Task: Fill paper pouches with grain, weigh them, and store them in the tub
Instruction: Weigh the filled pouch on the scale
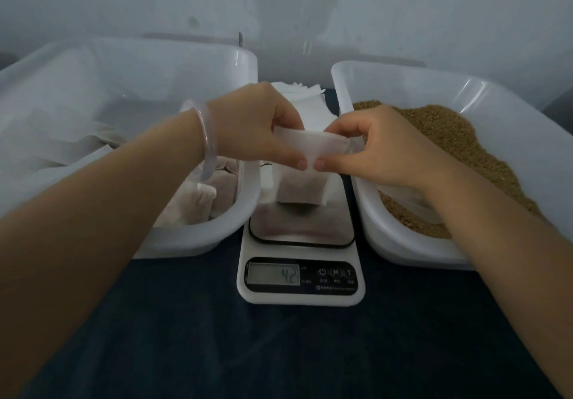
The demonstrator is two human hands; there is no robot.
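Left hand point(257, 125) and right hand point(379, 147) pinch with their fingers point(280, 154) the top of a grain-filled pouch point(299, 189) upright on the scale point(300, 234), the storage tub point(192, 243) lying at 9 o'clock, nearer the left hand.

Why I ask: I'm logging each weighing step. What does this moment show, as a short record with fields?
pouch: over the scale plate, top edge pinched by left hand and right hand
scale display: reads 42
left tub: holds filled pouches
right tub: holds brown grain
empty pouches: stacked behind the scale plate
stage: weighing, pouch not yet in the left tub
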